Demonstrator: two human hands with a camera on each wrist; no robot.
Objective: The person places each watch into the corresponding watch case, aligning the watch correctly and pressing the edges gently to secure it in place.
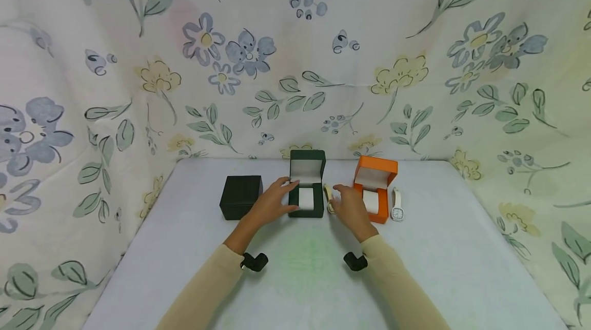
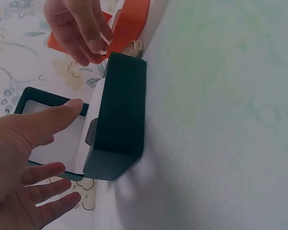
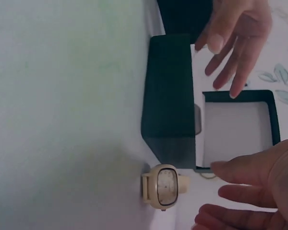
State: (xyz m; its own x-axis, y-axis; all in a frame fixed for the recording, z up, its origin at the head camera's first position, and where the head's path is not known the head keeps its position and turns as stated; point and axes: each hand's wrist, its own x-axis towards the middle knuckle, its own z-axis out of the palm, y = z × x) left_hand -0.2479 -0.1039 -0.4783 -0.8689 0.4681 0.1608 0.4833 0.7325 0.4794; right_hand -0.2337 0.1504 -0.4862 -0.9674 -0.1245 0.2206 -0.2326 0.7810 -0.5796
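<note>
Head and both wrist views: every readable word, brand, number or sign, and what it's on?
None readable.
Watch beside the open green box, the cream watch: dial marks too blurred.
White watch beside the orange box: dial marks too small.
Closed dark box: no lettering visible.

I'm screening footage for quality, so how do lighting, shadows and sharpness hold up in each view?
Head: brightest, with soft shadows beside the sleeves and a greenish tint on the table; left wrist: dimmer, a soft shadow beside the green box; right wrist: also dim, slightly soft, fine markings on the cream watch unclear.
</note>
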